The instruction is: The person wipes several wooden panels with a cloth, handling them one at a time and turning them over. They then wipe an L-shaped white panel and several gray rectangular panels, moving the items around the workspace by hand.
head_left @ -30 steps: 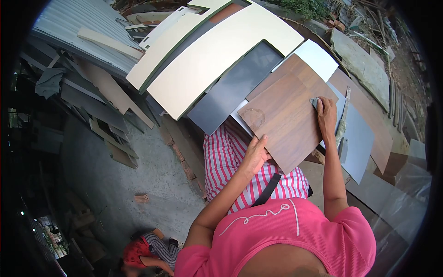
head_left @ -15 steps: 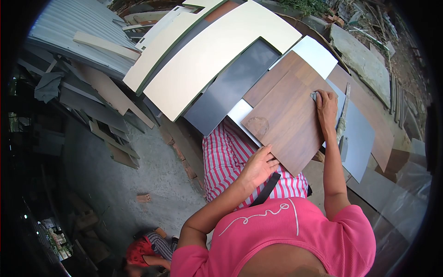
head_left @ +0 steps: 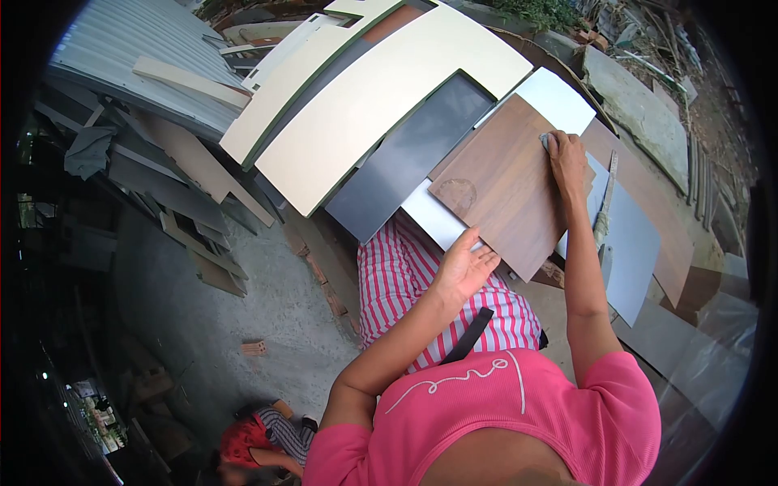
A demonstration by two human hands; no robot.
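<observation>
A brown wood-grain board (head_left: 506,194) with a round stain near its left corner lies on top of other panels in front of me. At its near edge is my left hand (head_left: 466,267), palm turned up, fingers stretched out and fingertips right at the edge. My right hand (head_left: 570,166) is over the board's far right side, its fingers closed on a small grey-blue cloth wad (head_left: 545,140) that is mostly hidden. Under the board, part of another brown board and a white panel (head_left: 438,217) show.
Cream panels (head_left: 389,89) and a dark grey panel (head_left: 412,154) lie to the left. A narrow worn strip-like tool (head_left: 605,198) rests on a pale blue panel (head_left: 636,251) at right. Scrap boards (head_left: 174,166) lean at far left. Another person (head_left: 263,441) is low at the bottom left.
The wood-grain board has shifted away from my body and turned slightly, baring more of the white panel. Both hands have moved forward, the right one still holding the wad.
</observation>
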